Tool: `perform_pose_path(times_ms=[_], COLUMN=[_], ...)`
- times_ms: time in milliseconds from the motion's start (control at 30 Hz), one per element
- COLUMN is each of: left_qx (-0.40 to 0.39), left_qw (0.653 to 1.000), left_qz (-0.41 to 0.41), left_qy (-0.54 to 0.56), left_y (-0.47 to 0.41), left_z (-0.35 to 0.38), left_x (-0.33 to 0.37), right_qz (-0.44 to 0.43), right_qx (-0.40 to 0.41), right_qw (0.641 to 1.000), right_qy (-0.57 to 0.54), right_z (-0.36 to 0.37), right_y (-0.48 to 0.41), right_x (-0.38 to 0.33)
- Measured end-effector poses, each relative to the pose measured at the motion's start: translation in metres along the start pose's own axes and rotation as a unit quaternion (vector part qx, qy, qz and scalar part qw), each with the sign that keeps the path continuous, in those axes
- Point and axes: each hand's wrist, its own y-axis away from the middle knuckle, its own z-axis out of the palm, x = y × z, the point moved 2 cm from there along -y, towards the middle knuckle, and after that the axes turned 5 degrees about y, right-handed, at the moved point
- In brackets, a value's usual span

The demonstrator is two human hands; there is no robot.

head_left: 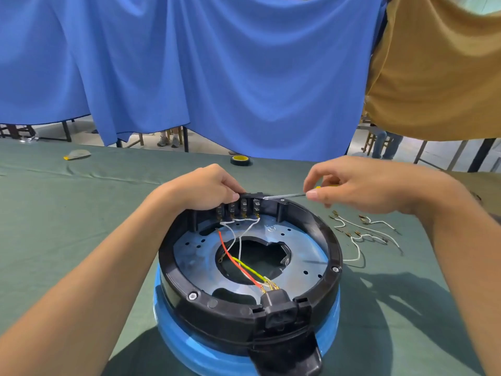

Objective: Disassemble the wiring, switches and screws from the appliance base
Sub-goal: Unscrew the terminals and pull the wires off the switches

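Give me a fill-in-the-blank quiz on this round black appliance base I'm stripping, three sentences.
1. The left hand grips the black switch block on the ____ rim of the round black appliance base.
2. The right hand holds a slim metal screwdriver with a ____ handle.
3. Loose white wires with brass terminals lie on the green tablecloth to the base's ____.
Missing words: far; yellow; right.

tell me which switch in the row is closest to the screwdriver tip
The rightmost switch, at the row's end: the screwdriver tip sits just beside it; the other three lie nearer the left hand.
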Motion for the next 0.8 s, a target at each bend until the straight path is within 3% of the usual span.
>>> perform_pose_path(times_ms=[200, 500, 800], left_qx=[-0.018, -0.017, -0.035], left_qw=[0.998, 0.995, 0.991], left_qz=[0.046, 0.098, 0.128], left_qy=[-0.027, -0.002, -0.008], left_y=[0.001, -0.008, -0.008], left_z=[0.003, 0.011, 0.012], left_x=[0.003, 0.005, 0.005], right_qz=[0.016, -0.007, -0.020], right_qx=[0.090, 0.092, 0.185], right_qw=[0.991, 0.991, 0.964], right_qy=[0.097, 0.098, 0.188], right_z=[0.010, 0.023, 0.039], right_y=[-0.022, -0.019, -0.022], right_x=[-0.005, -0.007, -0.011])
